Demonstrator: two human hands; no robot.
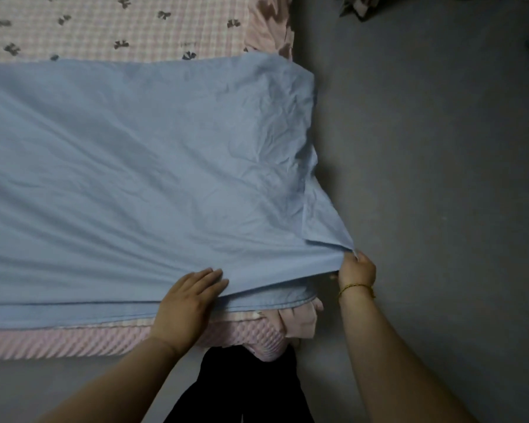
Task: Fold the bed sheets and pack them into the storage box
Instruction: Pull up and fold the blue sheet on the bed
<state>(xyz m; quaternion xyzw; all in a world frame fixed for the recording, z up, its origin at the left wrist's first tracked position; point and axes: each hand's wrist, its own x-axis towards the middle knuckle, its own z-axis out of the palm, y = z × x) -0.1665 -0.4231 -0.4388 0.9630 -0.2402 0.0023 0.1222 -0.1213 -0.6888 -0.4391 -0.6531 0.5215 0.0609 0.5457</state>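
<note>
A light blue bed sheet [141, 166] lies spread in layers across the bed, creased toward its right end. My right hand [356, 267] pinches the sheet's near right corner and holds it lifted just past the bed's edge. My left hand [190, 297] lies flat, fingers together, on the sheet's near edge, with the fingertips under the raised top layer. No storage box is in view.
Under the sheet is a pink checked bed cover [110, 29] with dark bow prints, and a quilted pink mattress edge [98, 340] faces me. Grey floor [434, 154] runs along the right. Dark clutter [361, 7] sits at the top right. My dark trousers [242, 389] show below.
</note>
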